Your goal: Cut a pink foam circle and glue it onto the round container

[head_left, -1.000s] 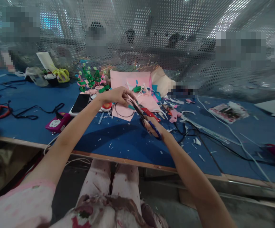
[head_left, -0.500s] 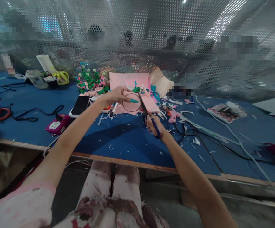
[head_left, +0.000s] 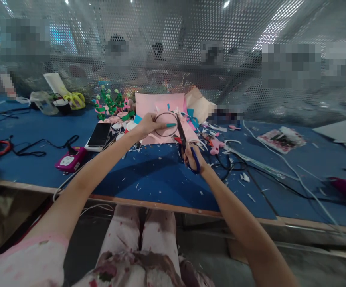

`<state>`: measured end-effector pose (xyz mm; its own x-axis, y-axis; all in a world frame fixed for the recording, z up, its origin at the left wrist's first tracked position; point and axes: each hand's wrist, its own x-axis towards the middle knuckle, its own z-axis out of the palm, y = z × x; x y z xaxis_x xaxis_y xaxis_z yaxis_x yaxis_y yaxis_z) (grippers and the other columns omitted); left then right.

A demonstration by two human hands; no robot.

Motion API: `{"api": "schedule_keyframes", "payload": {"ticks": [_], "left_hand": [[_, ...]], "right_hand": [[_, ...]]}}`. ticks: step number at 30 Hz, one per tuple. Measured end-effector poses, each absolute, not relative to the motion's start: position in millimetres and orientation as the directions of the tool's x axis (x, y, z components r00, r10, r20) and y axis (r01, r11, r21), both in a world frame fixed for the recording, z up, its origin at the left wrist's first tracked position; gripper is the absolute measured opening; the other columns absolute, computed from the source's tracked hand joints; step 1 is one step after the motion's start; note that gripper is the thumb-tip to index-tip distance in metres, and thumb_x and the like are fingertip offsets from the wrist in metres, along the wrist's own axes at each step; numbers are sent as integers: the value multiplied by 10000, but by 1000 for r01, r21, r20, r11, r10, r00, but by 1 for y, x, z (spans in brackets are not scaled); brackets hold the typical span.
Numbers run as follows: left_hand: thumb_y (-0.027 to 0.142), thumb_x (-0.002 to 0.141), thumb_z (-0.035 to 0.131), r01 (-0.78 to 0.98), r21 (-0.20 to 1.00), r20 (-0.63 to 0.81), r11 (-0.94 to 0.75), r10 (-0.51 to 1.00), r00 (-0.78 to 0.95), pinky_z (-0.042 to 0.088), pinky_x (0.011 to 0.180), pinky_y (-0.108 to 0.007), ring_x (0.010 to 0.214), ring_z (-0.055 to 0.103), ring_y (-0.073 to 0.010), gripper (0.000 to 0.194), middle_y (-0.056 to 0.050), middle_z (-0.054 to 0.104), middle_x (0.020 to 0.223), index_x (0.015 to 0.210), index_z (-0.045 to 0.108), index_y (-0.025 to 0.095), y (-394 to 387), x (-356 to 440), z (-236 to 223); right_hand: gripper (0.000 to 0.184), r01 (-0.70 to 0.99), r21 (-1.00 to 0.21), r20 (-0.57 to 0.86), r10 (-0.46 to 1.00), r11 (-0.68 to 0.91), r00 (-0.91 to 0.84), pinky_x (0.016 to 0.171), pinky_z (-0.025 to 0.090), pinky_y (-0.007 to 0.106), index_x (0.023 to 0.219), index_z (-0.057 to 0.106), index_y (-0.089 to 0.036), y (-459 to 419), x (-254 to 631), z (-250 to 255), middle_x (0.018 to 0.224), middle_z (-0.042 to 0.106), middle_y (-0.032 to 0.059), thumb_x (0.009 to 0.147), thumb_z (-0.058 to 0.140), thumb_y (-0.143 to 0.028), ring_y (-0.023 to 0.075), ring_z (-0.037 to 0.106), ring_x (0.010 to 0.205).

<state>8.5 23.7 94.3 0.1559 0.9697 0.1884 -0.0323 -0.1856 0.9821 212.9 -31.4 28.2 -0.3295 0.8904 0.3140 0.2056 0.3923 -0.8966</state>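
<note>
My left hand [head_left: 149,124] pinches a small pink sheet [head_left: 162,134] with a dark drawn circle, holding it up over the blue table [head_left: 149,175]. My right hand [head_left: 191,157] grips blue-handled scissors [head_left: 184,140], fingers through the loops. The blades point up and away and meet the right edge of the pink sheet beside the circle. A larger pink sheet [head_left: 161,103] lies just behind both hands.
A phone [head_left: 99,134] and a pink charger box [head_left: 68,162] with a black cable lie to the left. Green and pink paper flowers [head_left: 110,104] stand behind them. Paper scraps, black and white cables [head_left: 250,167] spread to the right. A perforated screen closes the far side.
Both hands rose and moved away from me. The pink sheet turned upright so the circle faces me, and the scissors swung from lying slantwise to pointing up at its right edge.
</note>
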Motion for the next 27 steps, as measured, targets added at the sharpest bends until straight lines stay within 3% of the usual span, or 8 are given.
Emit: {"api": "schedule_keyframes", "payload": {"ticks": [10, 21, 27], "left_hand": [[241, 486, 867, 23, 983, 169, -180, 958, 232, 370, 438, -189, 474, 419, -34, 410, 58, 429, 503, 539, 476, 131, 13, 8, 104], [246, 489, 866, 44, 984, 157, -173, 957, 244, 352, 434, -192, 475, 421, -31, 389, 43, 467, 520, 554, 503, 121, 12, 7, 107], [266, 475, 872, 34, 982, 173, -186, 956, 236, 338, 434, -192, 478, 396, -29, 430, 54, 430, 508, 529, 468, 130, 11, 9, 107]], "right_hand": [[620, 269, -841, 357, 854, 470, -378, 326, 387, 232, 729, 430, -219, -31, 216, 31, 440, 438, -57, 697, 390, -837, 99, 441, 317], [564, 290, -842, 351, 870, 455, -346, 305, 346, 212, 851, 533, -199, -29, 216, 27, 399, 422, -73, 780, 416, -747, 99, 413, 292], [564, 275, -854, 341, 875, 441, -344, 288, 328, 213, 838, 509, -203, -32, 215, 31, 390, 389, -81, 786, 399, -754, 93, 385, 277]]}}
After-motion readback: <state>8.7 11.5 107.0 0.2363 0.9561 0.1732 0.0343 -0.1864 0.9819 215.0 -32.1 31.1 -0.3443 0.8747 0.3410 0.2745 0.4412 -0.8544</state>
